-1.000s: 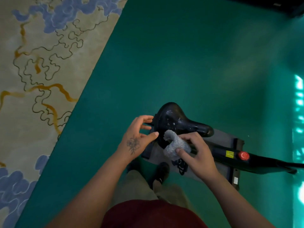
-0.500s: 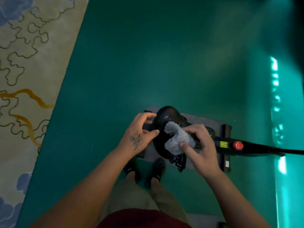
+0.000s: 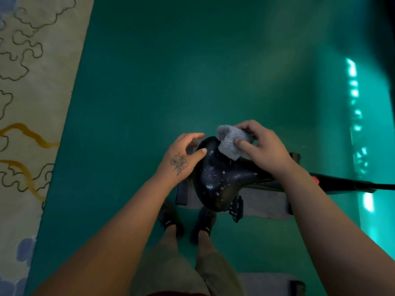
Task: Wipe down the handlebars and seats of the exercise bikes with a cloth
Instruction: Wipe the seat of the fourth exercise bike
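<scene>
A black bike seat [image 3: 215,178], wet with droplets, sits below me with its wide end to the left and its nose pointing right. My right hand [image 3: 263,146] grips a folded grey cloth [image 3: 232,142] and holds it on the far edge of the seat. My left hand [image 3: 181,157] curls round the seat's wide rear end, thumb on top. The bike's black frame bar [image 3: 346,184] runs off to the right, with a bit of a red knob [image 3: 314,179] showing past my right wrist. Handlebars are out of view.
The bike stands on a grey mat [image 3: 263,206] over green floor [image 3: 192,71]. A cream rug with cloud patterns [image 3: 32,103] lies to the left. My feet [image 3: 186,223] are just before the mat. Another grey mat [image 3: 269,283] shows at the bottom. Bright light reflects at the right [image 3: 357,124].
My right hand has carried the cloth from the seat's near side up over to its far edge. My left hand has closed onto the seat's rear end. The view has moved closer over the seat.
</scene>
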`<state>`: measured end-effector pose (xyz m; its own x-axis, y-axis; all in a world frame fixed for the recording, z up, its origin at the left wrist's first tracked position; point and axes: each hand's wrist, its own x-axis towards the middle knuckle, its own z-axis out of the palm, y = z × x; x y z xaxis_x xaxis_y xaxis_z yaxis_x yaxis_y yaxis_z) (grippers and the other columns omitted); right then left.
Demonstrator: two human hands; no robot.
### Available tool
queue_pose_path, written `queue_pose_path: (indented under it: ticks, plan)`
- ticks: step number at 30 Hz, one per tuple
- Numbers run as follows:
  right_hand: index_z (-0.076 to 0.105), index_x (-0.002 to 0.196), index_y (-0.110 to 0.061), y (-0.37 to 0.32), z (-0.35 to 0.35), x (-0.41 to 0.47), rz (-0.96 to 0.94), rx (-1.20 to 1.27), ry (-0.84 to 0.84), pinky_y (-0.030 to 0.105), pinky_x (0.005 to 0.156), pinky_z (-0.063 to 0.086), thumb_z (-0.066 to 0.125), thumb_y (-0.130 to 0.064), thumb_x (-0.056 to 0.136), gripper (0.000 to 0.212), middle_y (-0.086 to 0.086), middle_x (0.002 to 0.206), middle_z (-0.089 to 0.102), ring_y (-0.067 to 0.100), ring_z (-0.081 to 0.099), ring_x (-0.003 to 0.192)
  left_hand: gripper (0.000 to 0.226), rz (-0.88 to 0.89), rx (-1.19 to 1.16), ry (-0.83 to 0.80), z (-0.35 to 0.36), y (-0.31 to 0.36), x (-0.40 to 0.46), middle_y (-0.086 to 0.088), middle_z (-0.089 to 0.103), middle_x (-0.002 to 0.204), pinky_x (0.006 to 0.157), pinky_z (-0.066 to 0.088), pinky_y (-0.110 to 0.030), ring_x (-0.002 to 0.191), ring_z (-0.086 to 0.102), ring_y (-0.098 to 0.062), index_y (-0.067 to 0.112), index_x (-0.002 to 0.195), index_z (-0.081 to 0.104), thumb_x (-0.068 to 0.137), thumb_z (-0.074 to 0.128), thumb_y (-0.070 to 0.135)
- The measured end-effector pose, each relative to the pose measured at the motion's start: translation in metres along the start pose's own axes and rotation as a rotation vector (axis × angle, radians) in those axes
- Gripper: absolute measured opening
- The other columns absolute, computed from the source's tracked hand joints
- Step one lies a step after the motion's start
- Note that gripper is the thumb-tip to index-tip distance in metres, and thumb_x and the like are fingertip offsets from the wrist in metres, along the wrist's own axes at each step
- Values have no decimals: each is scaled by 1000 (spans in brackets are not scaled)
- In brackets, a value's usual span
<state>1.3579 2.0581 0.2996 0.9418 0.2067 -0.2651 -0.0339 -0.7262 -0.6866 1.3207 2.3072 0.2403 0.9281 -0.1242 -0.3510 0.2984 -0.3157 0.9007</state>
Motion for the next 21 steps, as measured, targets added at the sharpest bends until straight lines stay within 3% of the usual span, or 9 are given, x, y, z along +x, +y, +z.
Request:
queue_pose_path:
  ticks: [4, 9, 15, 21]
  plan:
    - [63, 136, -35, -2, 14, 17, -56, -17, -105, 35, 105, 49, 63, -25, 94, 43, -14, 132, 66, 8, 61, 119, 41, 3, 35, -22, 2, -4, 6, 13, 64, 135, 116, 45, -35, 128, 60, -4, 29, 138, 68, 98, 74, 25]
    - [71, 128, -37, -1, 20, 26, -47, 60, -160, 22, 101, 46, 76, -29, 95, 35, -15, 126, 66, 1, 62, 117, 40, 10, 60, -23, 2, -9, 9, 14, 67, 130, 116, 45, -36, 124, 61, -3, 30, 133, 72, 94, 79, 26]
    - [65, 114, -34, 8, 21, 27, -26, 96, -153, 34, 96, 54, 89, -34, 83, 39, -17, 110, 71, 5, 67, 101, 39, 36, 54, -22, 3, -11, 6, 16, 67, 130, 115, 48, -40, 125, 61, -1, 32, 133, 72, 95, 79, 28]
    - [65, 114, -40, 22, 14, 21, -10, 74, -208, 42, 105, 52, 92, -30, 79, 45, -19, 124, 70, 7, 66, 113, 38, 55, 41, -21, 4, -15, 5, 19, 66, 129, 113, 50, -42, 124, 61, 0, 35, 131, 72, 94, 80, 28]
